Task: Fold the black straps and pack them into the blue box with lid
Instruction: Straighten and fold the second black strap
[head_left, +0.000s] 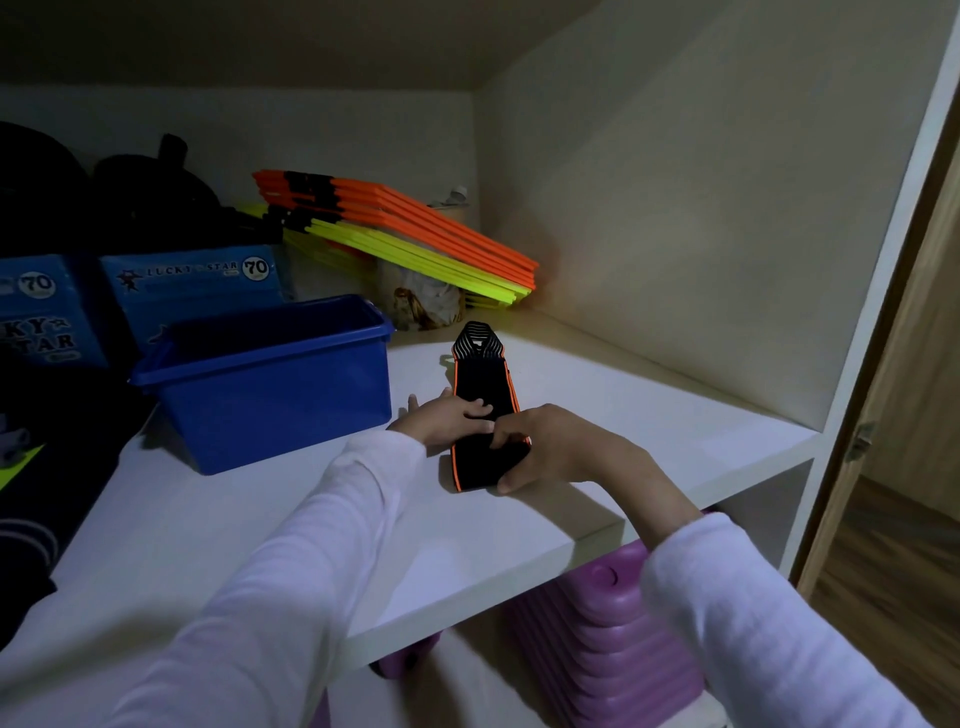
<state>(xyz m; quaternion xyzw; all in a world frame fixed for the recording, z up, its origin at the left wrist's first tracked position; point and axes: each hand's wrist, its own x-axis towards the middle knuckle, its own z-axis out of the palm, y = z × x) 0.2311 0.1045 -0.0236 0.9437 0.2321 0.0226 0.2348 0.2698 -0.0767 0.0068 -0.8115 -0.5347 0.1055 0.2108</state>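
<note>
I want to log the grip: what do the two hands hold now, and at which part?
Both hold the black strap: right hand grips its folded near end, left hand presses its middle.

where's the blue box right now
In the head view the blue box stands open on the white shelf, left of the black strap under both hands, in front of the blue Lucky Star cartons.

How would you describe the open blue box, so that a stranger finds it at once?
On the white shelf, left of both hands, stands the open blue plastic box. Unlike the printed blue cartons behind it, it is plain and lidless.
</note>
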